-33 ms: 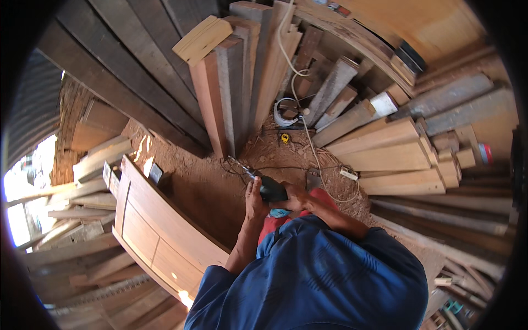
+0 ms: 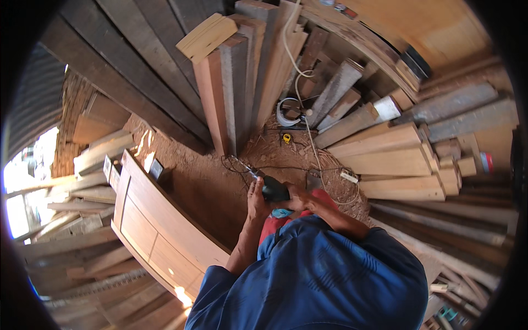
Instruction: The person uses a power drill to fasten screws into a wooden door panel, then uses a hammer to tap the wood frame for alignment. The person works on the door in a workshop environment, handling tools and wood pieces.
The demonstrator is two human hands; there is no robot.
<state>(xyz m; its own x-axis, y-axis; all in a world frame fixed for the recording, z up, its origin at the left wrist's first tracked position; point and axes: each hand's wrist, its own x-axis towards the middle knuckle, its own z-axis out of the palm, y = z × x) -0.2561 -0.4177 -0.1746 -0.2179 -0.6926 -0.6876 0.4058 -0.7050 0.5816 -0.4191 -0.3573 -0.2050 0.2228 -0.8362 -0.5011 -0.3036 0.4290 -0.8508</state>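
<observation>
A dark green and black power drill (image 2: 275, 188) is held in front of my body, its silver chuck and bit slanting toward the upper left. My left hand (image 2: 257, 199) grips it on the left side near the chuck. On its other side my right hand (image 2: 298, 198) wraps round the rear part; some of those fingers are hidden. A small light-blue thing (image 2: 282, 213) shows just below the drill, and I cannot make out what it is. To the left of my left hand stands a pale wooden panelled piece (image 2: 159, 225), like a door or cabinet front, apart from the drill.
Tall planks (image 2: 231, 99) lean upright ahead. Stacked boards (image 2: 385, 159) lie to the right, and more timber (image 2: 82, 258) to the left. On the dirt floor are a yellow tape measure (image 2: 286, 138), a coil of white cable (image 2: 287, 112) and a white socket strip (image 2: 348, 177).
The surroundings have shifted very slightly in the view. My hands keep the same hold on the drill.
</observation>
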